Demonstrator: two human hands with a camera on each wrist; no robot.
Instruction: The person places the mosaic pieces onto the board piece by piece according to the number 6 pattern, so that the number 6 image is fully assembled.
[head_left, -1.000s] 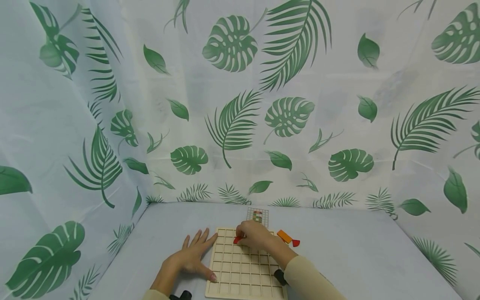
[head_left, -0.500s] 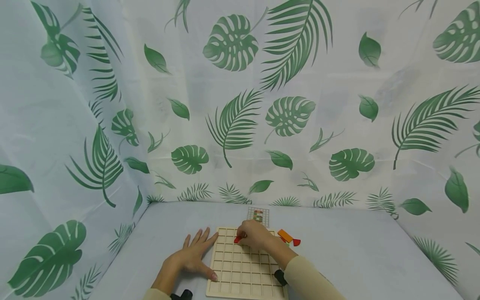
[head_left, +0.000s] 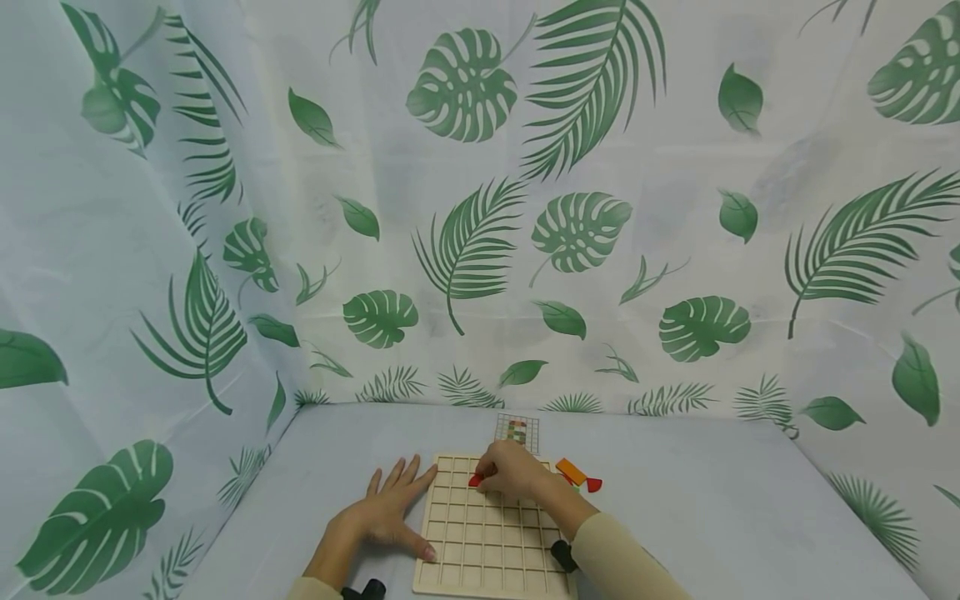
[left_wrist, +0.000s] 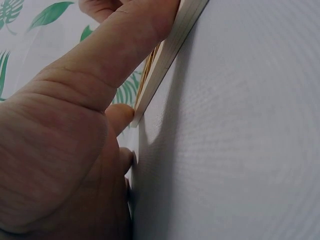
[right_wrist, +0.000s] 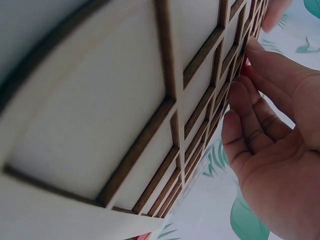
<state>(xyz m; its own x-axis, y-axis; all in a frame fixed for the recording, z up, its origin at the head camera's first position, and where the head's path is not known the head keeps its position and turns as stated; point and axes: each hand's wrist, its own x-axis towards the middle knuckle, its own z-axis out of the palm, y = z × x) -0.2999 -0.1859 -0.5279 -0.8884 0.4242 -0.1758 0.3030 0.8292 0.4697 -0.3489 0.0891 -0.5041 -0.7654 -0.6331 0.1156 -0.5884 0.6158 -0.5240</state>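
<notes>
On the board [head_left: 476,553], near its far edge, the right hand [head_left: 513,472] pinches a red piece [head_left: 476,481]. The left hand [head_left: 384,512] touches the left edge, fingers spread. By the far right corner lie an orange block [head_left: 571,472] and a red wedge [head_left: 594,484]; past the far edge, a card [head_left: 517,428].

Head cam: soft, even light, source out of frame; backdrop [head_left: 480,158] pale, cooler at left, wide-angle stretch toward the corners. Soft shadow on the board [head_left: 457,533] beneath the right hand [head_left: 513,471]. Red piece [head_left: 475,481] and card [head_left: 532,427] too small for fine detail. Left wrist cam: dimmer; left hand [left_wrist: 65,130] darkest low in frame, soft shadow band on the table [left_wrist: 240,150] along the board edge, faint ripple pattern over the cloth. Right wrist cam: near end of board blurred and bowed, top-left corner dark, fingers reasonably crisp.
</notes>
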